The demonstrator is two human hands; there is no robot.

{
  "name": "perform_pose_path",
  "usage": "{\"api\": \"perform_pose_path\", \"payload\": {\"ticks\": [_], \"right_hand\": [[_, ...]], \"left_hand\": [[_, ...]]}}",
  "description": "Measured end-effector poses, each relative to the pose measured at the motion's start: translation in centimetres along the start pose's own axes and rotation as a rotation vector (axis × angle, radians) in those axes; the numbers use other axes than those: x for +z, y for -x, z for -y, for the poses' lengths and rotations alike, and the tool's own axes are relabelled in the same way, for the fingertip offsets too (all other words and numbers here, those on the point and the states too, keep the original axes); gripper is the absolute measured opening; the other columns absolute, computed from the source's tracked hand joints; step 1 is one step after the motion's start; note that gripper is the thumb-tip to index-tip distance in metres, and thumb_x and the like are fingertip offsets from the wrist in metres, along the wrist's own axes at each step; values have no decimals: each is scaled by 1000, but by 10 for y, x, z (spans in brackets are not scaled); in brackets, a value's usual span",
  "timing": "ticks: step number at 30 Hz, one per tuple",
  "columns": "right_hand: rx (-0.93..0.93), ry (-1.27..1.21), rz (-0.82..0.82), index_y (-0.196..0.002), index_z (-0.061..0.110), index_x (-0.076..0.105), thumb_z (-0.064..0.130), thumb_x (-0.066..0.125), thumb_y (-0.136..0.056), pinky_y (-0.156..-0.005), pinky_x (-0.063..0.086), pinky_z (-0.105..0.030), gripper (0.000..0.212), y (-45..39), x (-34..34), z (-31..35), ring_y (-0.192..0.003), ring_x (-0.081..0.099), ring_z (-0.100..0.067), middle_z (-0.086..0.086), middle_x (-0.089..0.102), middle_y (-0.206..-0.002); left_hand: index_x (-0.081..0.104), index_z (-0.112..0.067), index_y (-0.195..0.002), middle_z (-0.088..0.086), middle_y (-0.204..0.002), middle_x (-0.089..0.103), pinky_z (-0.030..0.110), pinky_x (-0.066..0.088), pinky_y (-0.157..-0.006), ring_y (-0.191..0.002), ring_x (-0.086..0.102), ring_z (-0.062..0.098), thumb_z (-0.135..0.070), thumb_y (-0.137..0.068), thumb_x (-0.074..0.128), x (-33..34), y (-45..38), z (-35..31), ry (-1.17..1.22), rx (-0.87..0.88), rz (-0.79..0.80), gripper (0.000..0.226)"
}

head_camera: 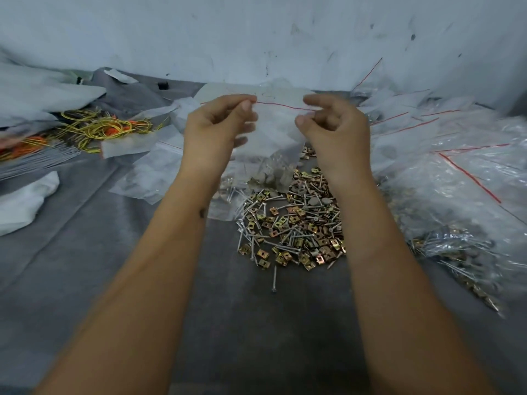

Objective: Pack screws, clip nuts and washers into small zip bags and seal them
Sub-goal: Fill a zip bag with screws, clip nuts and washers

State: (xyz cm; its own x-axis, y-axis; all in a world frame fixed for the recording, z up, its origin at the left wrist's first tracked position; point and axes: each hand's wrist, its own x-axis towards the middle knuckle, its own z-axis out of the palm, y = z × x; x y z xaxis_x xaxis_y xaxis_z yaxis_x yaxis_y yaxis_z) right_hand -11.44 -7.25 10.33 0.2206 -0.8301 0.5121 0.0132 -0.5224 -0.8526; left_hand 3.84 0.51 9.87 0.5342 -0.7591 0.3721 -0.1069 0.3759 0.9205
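Note:
A small clear zip bag (pixel 273 138) with a red seal line hangs in the air between both hands, with grey washers and screws sagging in its bottom. My left hand (pixel 216 129) pinches the bag's top left end at the red line. At the top right end my right hand (pixel 333 129) pinches the same strip. Below the bag lies a loose pile of silver screws and brass clip nuts (pixel 293 226) on the grey cloth.
Filled zip bags (pixel 456 201) are heaped at the right. Empty bags (pixel 154 172) lie left of the pile. Yellow and orange wire ties (pixel 94 129) sit at the far left, with white plastic (pixel 25 203) beside them. A pale wall stands behind.

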Motion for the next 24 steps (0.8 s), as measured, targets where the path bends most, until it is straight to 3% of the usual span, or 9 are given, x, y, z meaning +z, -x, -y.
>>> {"api": "perform_pose_path", "payload": {"ticks": [4,7,10,15,21,24], "right_hand": [[156,-54,8,-76,29,70,10,74,-83,-69,53,-19,20,10,-2,-12,-73,68,-5,11,71,-70],[308,-149,2,-81,22,72,5,73,-83,-71,53,-20,17,19,-3,-25,-72,67,-6,6,72,-73],[391,-280,4,-85,12,72,0,69,-85,-72,54,-21,12,25,-4,-31,-72,68,-8,1,72,-74],[399,-338,24,-86,12,71,-2,63,-89,-81,57,-27,16,27,-5,-31,-75,69,-9,3,73,-73],[355,-198,-25,-81,17,72,1,68,-86,-70,54,-19,18,26,-6,-28,-71,70,-9,3,73,-71],[362,-148,-54,-77,20,72,5,71,-85,-77,56,-25,17,26,-6,-29,-76,70,-14,0,73,-74]], "left_hand": [[71,-18,-95,-5,-71,72,20,54,-68,-70,66,7,-16,-94,64,3,9,17,95,-118,-23,7],[72,-11,-86,-2,-67,72,22,56,-70,-67,67,9,-9,-90,67,4,15,31,187,-219,-82,7],[72,-7,-89,2,-73,73,23,57,-70,-70,67,12,-8,-88,68,5,19,39,294,-280,-84,5],[75,-15,-84,-3,-67,71,24,54,-70,-65,59,9,-11,-86,72,4,19,42,201,-268,-148,5],[73,-13,-79,-2,-62,68,23,53,-64,-61,57,12,-13,-85,74,-2,18,40,80,-192,-127,6],[72,-13,-80,-6,-61,68,20,52,-64,-60,57,7,-13,-87,72,-2,17,40,59,-168,-106,7]]}}
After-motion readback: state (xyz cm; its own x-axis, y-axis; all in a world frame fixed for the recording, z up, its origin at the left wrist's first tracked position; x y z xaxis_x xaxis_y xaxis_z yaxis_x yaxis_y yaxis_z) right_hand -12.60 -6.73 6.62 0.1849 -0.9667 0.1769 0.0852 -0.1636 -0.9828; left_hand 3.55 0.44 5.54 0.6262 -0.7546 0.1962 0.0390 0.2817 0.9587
